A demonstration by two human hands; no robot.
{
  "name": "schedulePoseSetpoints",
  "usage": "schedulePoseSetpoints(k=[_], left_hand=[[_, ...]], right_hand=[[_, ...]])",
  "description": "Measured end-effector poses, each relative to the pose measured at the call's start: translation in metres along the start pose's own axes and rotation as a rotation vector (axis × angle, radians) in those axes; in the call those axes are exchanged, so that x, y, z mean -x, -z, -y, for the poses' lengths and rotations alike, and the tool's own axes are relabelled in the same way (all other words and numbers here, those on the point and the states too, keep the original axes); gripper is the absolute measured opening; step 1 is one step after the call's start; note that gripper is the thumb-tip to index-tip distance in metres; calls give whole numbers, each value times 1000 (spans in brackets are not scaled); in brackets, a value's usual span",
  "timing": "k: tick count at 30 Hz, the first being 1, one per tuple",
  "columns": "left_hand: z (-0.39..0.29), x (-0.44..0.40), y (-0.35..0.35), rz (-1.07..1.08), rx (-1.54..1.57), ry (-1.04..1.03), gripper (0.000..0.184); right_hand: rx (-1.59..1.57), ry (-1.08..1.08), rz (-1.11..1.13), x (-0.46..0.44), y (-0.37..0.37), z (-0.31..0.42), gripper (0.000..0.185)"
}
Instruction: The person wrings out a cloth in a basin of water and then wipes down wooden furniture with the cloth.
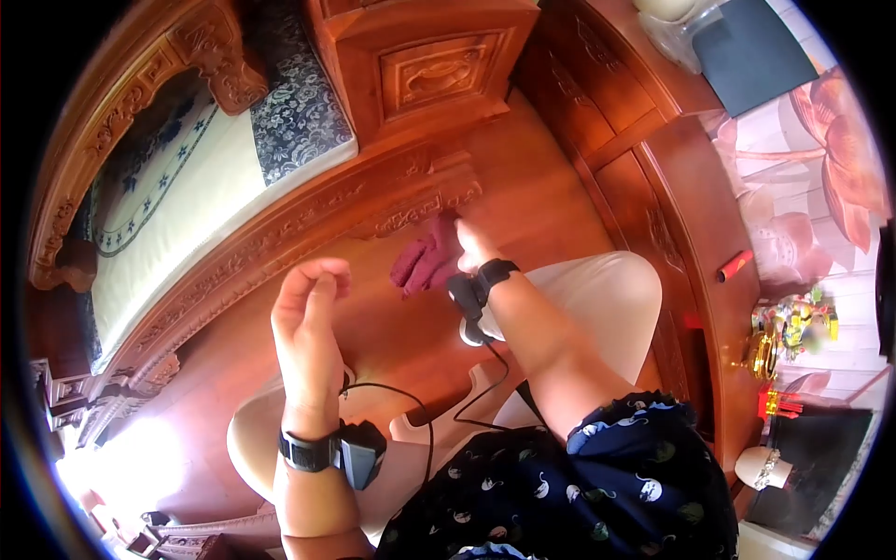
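Our dark patterned shirt (569, 485) fills the near view. Beyond it, our right hand (476, 246) meets the maroon cloth (425, 263) on the glossy reddish wooden floor (546, 191); we cannot tell how its fingers close. Our left hand (310, 313) hovers loosely curled and open, between a carved, cushioned bench (308, 207) and wooden drawers (644, 201).
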State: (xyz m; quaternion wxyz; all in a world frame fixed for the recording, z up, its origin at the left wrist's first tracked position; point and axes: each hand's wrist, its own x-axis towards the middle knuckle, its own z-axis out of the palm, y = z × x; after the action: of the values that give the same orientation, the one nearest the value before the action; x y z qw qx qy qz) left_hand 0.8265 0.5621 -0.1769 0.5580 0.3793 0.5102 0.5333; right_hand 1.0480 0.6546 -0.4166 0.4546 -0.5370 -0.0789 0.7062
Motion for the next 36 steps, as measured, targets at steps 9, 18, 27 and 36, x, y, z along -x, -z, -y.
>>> schedulePoseSetpoints(k=[9, 18, 27, 36], left_hand=[[21, -45, -1, -12, -181, -143, 16], [4, -71, -41, 105, -948, -506, 34], [11, -101, -81, 208, -1282, -676, 54], [26, -104, -90, 166, -1424, -701, 55]], right_hand=[[-552, 311, 200, 70, 0, 59, 28], [417, 604, -475, 14, 5, 81, 63], [306, 931, -706, -23, -63, 49, 35], [332, 916, -397, -2, -58, 4, 34]])
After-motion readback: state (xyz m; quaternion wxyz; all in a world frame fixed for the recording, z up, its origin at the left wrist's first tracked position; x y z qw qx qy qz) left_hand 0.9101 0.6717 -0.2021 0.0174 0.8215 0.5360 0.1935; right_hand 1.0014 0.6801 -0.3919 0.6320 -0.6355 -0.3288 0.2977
